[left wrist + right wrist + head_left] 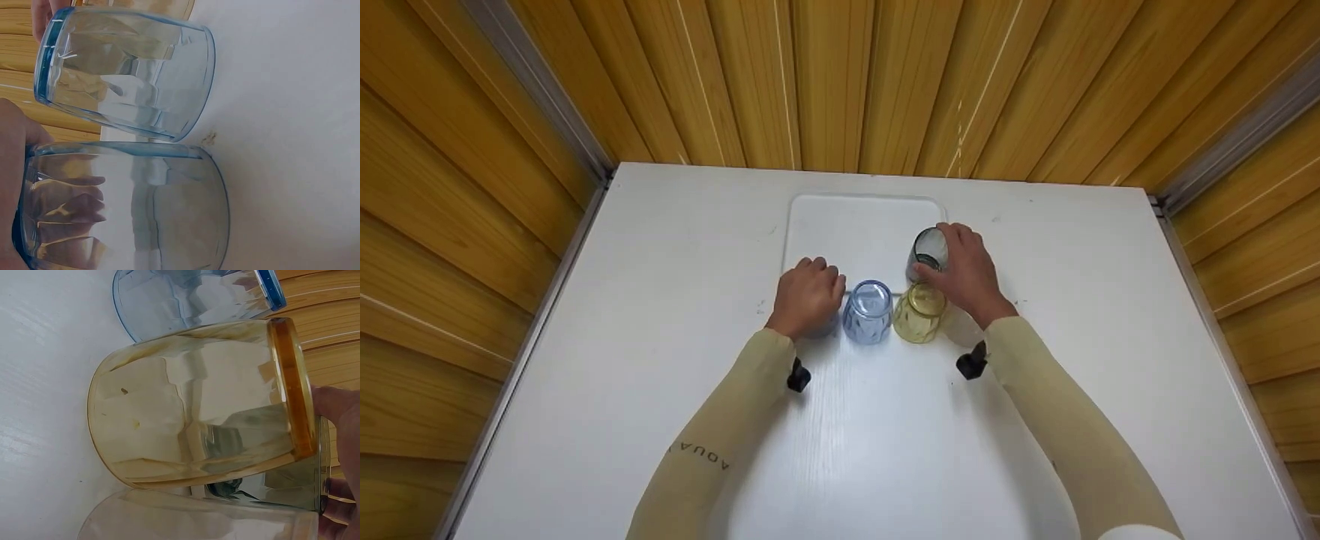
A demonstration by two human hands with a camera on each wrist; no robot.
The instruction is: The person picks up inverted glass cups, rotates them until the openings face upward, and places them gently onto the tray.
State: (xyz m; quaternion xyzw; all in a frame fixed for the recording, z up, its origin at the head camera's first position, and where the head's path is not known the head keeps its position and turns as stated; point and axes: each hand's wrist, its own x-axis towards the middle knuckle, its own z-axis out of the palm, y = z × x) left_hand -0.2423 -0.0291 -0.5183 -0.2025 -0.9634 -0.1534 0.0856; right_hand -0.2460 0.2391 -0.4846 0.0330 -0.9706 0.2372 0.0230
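My left hand (810,296) grips the base of an upside-down pale blue glass (185,208) from above; in the head view the hand hides most of it. My right hand (969,271) holds a dark grey-green glass (916,264) between thumb and fingers, its mouth facing up, over the right edge of a white tray (855,229). A second blue glass (868,319) and a yellow glass (916,322) stand upside down between the hands. Beside the yellow one is a clear, faintly pinkish glass (185,517), partly under my right wrist.
The glasses stand in a row along the tray's near edge on a white table (855,450). Wood-look panels (832,82) enclose the back and both sides. A black wrist mount (972,362) hangs below the right sleeve, another (799,375) below the left.
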